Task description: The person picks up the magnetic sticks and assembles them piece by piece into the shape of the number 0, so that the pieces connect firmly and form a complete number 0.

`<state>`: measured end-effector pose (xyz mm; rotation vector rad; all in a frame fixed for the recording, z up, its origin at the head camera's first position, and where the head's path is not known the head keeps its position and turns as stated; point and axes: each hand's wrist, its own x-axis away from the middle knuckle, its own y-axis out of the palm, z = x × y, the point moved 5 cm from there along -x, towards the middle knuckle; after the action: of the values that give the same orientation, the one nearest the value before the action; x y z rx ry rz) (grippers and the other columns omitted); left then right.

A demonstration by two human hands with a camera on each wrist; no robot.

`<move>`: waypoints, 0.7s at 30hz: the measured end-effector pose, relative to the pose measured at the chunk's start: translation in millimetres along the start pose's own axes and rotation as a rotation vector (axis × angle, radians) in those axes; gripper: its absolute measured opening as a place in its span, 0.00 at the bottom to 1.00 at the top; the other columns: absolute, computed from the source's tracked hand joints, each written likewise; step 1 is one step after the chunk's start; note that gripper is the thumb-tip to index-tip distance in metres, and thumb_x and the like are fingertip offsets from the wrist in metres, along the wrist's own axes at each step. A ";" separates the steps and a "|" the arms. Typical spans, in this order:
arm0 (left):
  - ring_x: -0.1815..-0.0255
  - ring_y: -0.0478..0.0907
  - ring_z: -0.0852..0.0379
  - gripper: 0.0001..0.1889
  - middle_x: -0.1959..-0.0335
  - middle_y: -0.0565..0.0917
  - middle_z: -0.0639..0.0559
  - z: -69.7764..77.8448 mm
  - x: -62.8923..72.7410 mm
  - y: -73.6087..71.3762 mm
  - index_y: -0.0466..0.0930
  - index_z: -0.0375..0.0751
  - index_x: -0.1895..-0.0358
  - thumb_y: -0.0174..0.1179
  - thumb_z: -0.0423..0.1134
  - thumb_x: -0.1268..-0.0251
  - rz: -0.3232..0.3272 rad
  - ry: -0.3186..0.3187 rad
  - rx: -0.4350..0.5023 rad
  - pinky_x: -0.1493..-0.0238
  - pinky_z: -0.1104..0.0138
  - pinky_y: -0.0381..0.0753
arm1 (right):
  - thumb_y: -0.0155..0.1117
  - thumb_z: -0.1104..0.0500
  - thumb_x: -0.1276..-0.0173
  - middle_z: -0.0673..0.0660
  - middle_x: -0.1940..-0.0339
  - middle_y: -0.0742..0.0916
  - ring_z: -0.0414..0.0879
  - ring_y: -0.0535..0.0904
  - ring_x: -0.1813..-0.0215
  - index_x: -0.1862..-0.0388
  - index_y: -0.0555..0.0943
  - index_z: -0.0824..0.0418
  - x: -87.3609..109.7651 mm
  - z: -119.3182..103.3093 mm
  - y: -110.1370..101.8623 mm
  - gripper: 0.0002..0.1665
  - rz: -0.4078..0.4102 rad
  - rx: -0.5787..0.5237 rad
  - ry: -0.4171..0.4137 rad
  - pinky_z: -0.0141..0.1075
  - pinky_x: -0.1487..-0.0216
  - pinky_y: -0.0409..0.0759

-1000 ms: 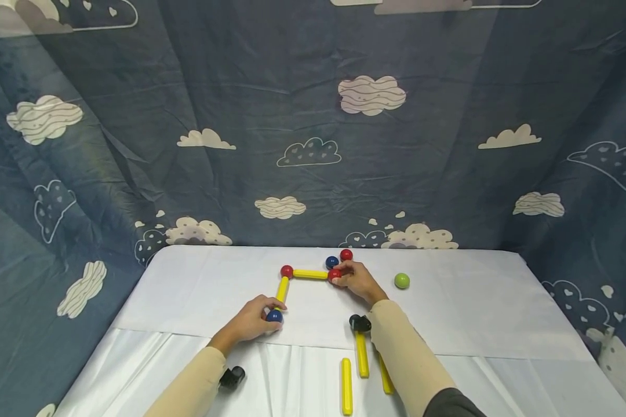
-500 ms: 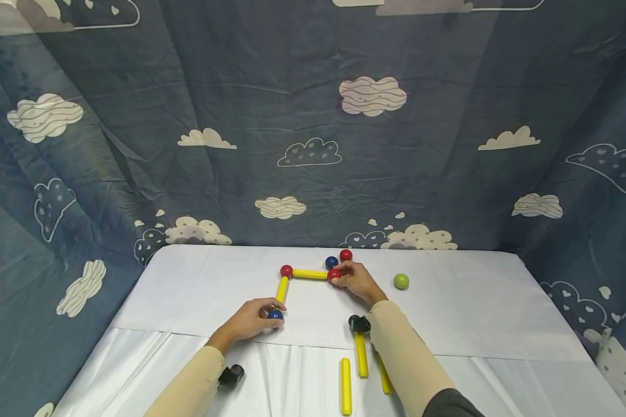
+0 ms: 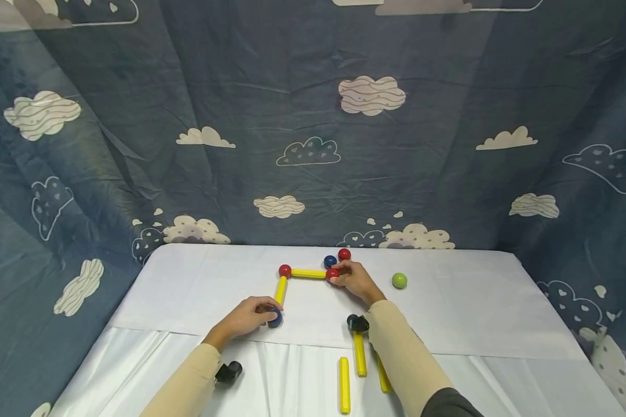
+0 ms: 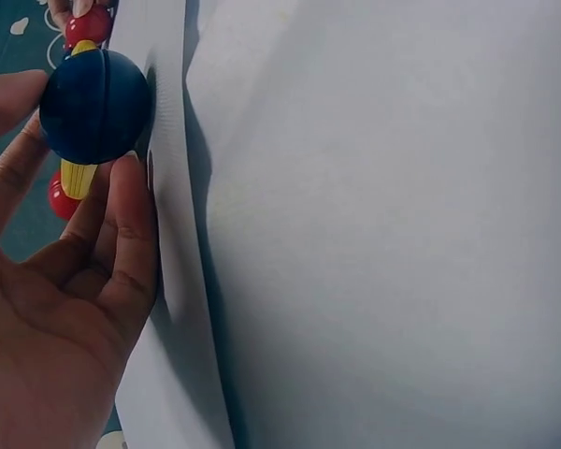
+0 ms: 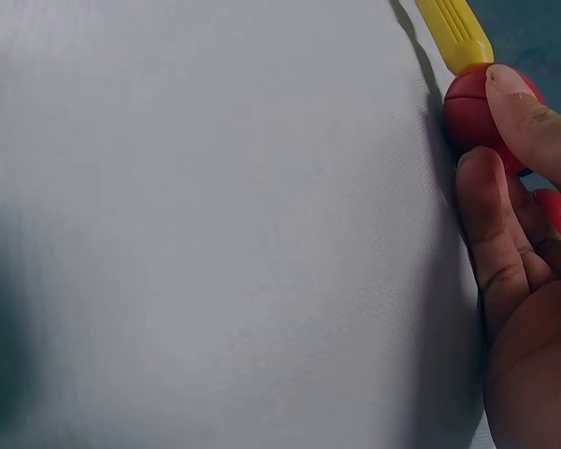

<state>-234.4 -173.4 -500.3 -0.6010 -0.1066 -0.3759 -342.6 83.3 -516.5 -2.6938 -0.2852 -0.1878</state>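
With thumb and fingertips, my left hand (image 3: 245,317) holds a blue ball (image 4: 95,107) at the near end of a yellow rod (image 3: 280,291). That rod runs away from me to a red ball (image 3: 284,271) at the corner. From this corner a second yellow rod (image 3: 308,274) extends right to another red ball (image 5: 477,108). My right hand (image 3: 360,282) pinches that right-hand ball between thumb and fingers. Together the joined pieces form an angled shape lying on the white table. My fingers partly cover both end balls.
Just behind my right hand sit a loose blue ball (image 3: 330,262) and a loose red ball (image 3: 344,254). A green ball (image 3: 399,281) lies to its right. Nearer me are loose yellow rods (image 3: 345,385), one partly behind my right sleeve (image 3: 407,353). A patterned curtain (image 3: 313,191) hangs behind the table.
My left thumb has moved up along the blue ball, and the fingers have shifted slightly on it. My right hand keeps its grip on the red ball; the joined rods stay in place.
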 end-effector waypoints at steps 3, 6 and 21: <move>0.65 0.75 0.57 0.09 0.58 0.82 0.50 -0.4 -1.2 -1.4 0.82 0.41 0.53 0.60 0.36 0.34 -0.013 0.008 0.031 0.62 0.65 0.79 | 0.69 0.67 0.40 0.61 0.52 0.82 0.51 0.75 0.54 0.47 0.80 0.63 0.6 -0.8 0.1 0.20 0.005 -0.006 0.007 0.36 0.52 0.77; 0.64 0.75 0.57 0.09 0.59 0.82 0.51 -1.9 -2.0 -1.5 0.82 0.39 0.54 0.61 0.36 0.35 -0.033 0.020 0.073 0.60 0.64 0.81 | 0.69 0.67 0.40 0.61 0.52 0.82 0.51 0.75 0.55 0.47 0.80 0.63 1.2 0.8 0.0 0.21 0.003 -0.016 0.020 0.35 0.53 0.77; 0.62 0.77 0.60 0.11 0.59 0.84 0.53 -3.6 -3.2 -6.3 0.84 0.38 0.53 0.63 0.37 0.36 -0.079 -0.051 0.125 0.54 0.65 0.80 | 0.70 0.65 0.41 0.62 0.51 0.83 0.49 0.79 0.59 0.42 0.77 0.64 2.2 -2.7 -1.9 0.26 -0.046 -0.034 0.061 0.35 0.58 0.81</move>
<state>-239.7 -179.2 -500.5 -0.4842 -0.2014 -0.4273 -341.1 84.2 -512.8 -2.7113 -0.3289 -0.2908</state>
